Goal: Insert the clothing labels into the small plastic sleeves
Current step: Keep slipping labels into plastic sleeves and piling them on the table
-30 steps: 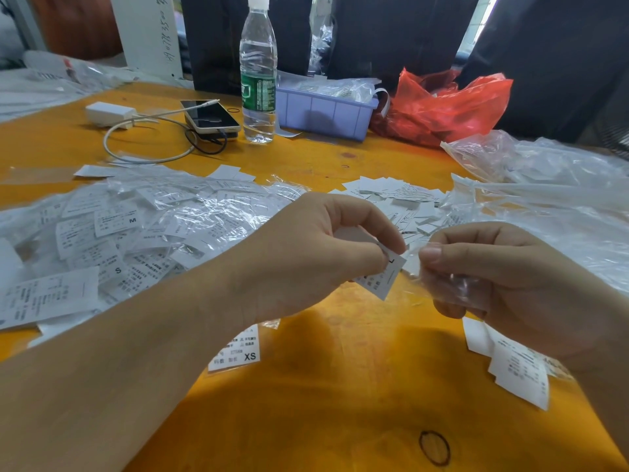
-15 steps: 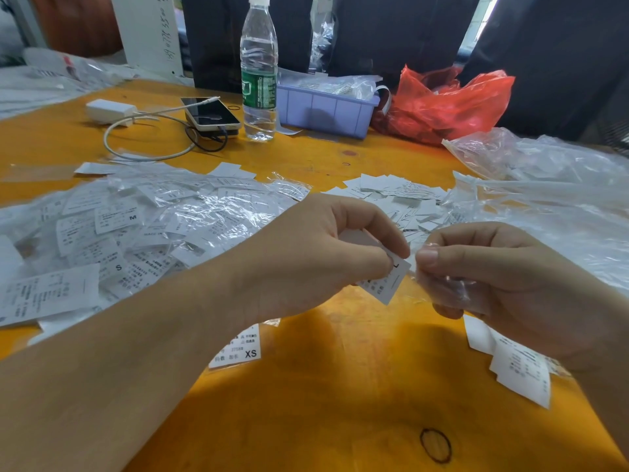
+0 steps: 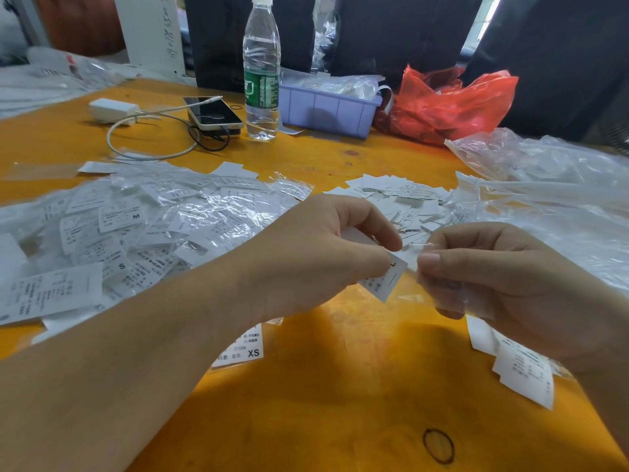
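Far left, a pile of filled sleeves (image 3: pixel 163 226); the left hand (image 3: pixel 316 253) pinches a label (image 3: pixel 388 281) — it has moved closer to the clear sleeve (image 3: pixel 452 294) pinched in the right hand (image 3: pixel 503 281); it looks about to slide in.

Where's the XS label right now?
The XS label lies flat on the orange table, low centre in the head view, partly hidden under the left forearm.
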Tool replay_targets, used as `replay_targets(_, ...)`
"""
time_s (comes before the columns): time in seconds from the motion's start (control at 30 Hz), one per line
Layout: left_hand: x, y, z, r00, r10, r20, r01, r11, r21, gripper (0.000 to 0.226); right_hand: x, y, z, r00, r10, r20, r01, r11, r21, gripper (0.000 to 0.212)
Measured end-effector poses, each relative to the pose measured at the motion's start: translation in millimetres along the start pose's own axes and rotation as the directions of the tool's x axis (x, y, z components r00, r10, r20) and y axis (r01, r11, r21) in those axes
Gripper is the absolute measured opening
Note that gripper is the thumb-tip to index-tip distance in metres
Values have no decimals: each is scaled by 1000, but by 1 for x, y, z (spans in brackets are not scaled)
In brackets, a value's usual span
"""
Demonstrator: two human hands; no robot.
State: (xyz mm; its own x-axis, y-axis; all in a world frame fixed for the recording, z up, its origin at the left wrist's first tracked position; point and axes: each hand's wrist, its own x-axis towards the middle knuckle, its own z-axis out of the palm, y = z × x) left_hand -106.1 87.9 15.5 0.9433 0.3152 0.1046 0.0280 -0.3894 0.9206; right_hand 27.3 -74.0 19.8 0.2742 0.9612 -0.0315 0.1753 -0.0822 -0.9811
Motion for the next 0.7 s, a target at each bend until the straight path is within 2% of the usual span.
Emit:
replay_targets(0.33,0,2,1,999,-48,-1,48,999,1,16,0,1,-3,999,-31,-39,28,998,-64,38)
replay_targets(0.57,-1,3,1,998,-57,-4,57,998,35,17,0,1,-1,998,-47,-34,44,995,-92,27)
replay_targets(0.7,0,2,1,998,-60,2,60,998,36,16,0,1,-2,998,-48,-38,44,994,-102,33)
